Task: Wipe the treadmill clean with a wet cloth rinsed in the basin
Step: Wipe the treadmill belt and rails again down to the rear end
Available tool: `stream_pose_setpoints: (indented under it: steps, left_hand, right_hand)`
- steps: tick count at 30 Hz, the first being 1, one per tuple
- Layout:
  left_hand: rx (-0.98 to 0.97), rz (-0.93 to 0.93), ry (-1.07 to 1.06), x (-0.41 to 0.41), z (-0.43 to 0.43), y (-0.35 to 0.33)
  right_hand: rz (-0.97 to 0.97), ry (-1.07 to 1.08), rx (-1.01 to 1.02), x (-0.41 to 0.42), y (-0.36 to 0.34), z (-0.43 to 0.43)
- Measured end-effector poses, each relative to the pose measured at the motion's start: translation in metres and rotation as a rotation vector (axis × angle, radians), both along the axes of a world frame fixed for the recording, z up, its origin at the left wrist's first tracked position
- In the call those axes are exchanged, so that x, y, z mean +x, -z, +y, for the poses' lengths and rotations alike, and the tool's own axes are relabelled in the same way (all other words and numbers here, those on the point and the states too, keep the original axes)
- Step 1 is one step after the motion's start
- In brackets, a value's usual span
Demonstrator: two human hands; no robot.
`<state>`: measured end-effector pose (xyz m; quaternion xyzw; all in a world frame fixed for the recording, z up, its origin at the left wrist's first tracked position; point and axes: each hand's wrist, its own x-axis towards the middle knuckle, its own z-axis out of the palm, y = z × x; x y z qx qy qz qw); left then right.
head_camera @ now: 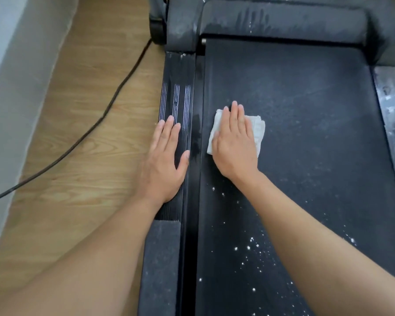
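A head-worn wide-angle view looks steeply down, close over the treadmill belt [294, 133], edges seemingly bowed.

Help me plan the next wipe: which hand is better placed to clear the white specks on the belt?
Right. The right hand presses the cloth flat on the belt near the specks; the left hand rests bare on the side rail.

White cloth [258, 130], black white-speckled treadmill belt [306, 156], tan wood-grain floor [78, 133]
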<state>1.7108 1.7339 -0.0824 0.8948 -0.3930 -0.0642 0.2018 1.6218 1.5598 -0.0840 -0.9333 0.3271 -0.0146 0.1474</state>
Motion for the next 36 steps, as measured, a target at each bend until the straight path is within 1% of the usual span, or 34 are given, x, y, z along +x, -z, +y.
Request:
stream_pose_setpoints:
  steps: [2,5,8,11,13,14,15,19,21,22,24,26,28,29,30,31,33,34,36]
  left_hand:
    - [0.001,-0.002,0.007,0.0,0.001,0.001]
    - [-0.029,0.019,0.023,0.001,0.0,0.002]
    - [-0.046,0.033,0.036,0.003,0.0,0.003]
    - [-0.073,0.048,0.025,0.004,-0.002,0.007]
    - [-0.074,0.051,0.013,0.005,-0.001,0.008]
    - [-0.072,0.043,0.019,0.006,0.0,0.008]
    - [-0.07,0.037,0.028,0.006,-0.001,0.009]
    - [-0.076,0.029,0.028,0.008,0.001,0.011]
    - [-0.072,0.024,0.036,0.007,0.001,0.009]
    - [-0.072,0.027,0.038,0.007,0.001,0.008]
    - [-0.066,0.036,0.048,0.007,-0.001,0.004]
    - [-0.054,0.049,0.047,0.006,-0.002,0.002]
    - [-0.057,0.053,0.04,0.006,-0.002,0.001]
    - [-0.055,0.058,0.04,0.007,-0.002,0.002]
    - [-0.054,0.064,0.038,0.006,-0.001,0.002]
    - [-0.054,0.062,0.035,0.005,-0.001,0.003]
    - [-0.062,0.05,0.048,0.005,-0.001,0.005]
    - [-0.064,0.046,0.051,0.005,-0.001,0.006]
    - [-0.041,0.022,0.034,0.005,0.001,0.006]
  right_hand:
    - [0.044,-0.025,-0.064,0.0,0.005,0.0]
    - [0.073,-0.062,-0.041,-0.021,-0.001,0.02]
    - [0.118,-0.076,-0.007,-0.089,-0.013,0.099]
    - [0.138,-0.202,0.037,-0.182,-0.016,0.194]
    - [0.185,-0.288,0.031,-0.201,-0.015,0.204]
    - [0.192,-0.314,0.011,-0.189,-0.01,0.187]
    - [0.185,-0.297,-0.015,-0.165,-0.008,0.163]
    - [0.1,-0.052,-0.079,-0.011,-0.004,0.043]
    - [0.087,-0.055,-0.121,0.038,-0.002,0.003]
    - [0.078,-0.068,-0.145,0.044,0.0,-0.003]
    - [0.066,-0.07,-0.158,0.013,-0.002,0.02]
    - [0.095,-0.105,-0.109,-0.065,-0.009,0.088]
    - [0.123,-0.185,-0.052,-0.16,-0.013,0.175]
    - [0.134,-0.218,-0.04,-0.196,-0.018,0.208]
    - [0.162,-0.24,-0.022,-0.216,-0.021,0.223]
    - [0.19,-0.258,-0.012,-0.218,-0.016,0.22]
    - [0.204,-0.244,-0.015,-0.179,-0.007,0.18]
    - [0.194,-0.199,-0.012,-0.144,-0.007,0.151]
    - [0.096,-0.02,-0.058,-0.065,-0.002,0.09]
